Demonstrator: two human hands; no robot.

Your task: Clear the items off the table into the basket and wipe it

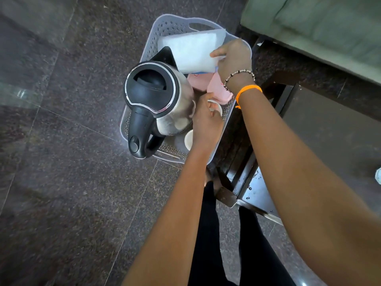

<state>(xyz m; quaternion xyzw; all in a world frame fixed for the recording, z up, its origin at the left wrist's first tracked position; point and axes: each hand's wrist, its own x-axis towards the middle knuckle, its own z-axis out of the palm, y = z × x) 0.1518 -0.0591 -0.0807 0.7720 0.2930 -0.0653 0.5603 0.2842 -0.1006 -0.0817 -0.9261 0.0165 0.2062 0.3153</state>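
Note:
A grey perforated basket [165,25] stands on the dark stone floor. Inside it is a steel electric kettle [156,100] with a black lid and handle, with its black base [164,55] just behind. My right hand [234,58] pinches the edge of a white cloth [191,50] held above the basket. Below the cloth lie pink items [216,89]. My left hand [206,122] reaches into the basket beside the kettle, fingers on a small white cup [216,106]. A second white cup [188,139] sits near my left wrist.
A dark wooden table frame [243,162] with a glass top [340,141] stands right of the basket. A green cushioned sofa [319,27] is at the upper right. Open floor [72,162] stretches to the left. My black-clad legs [226,244] are below.

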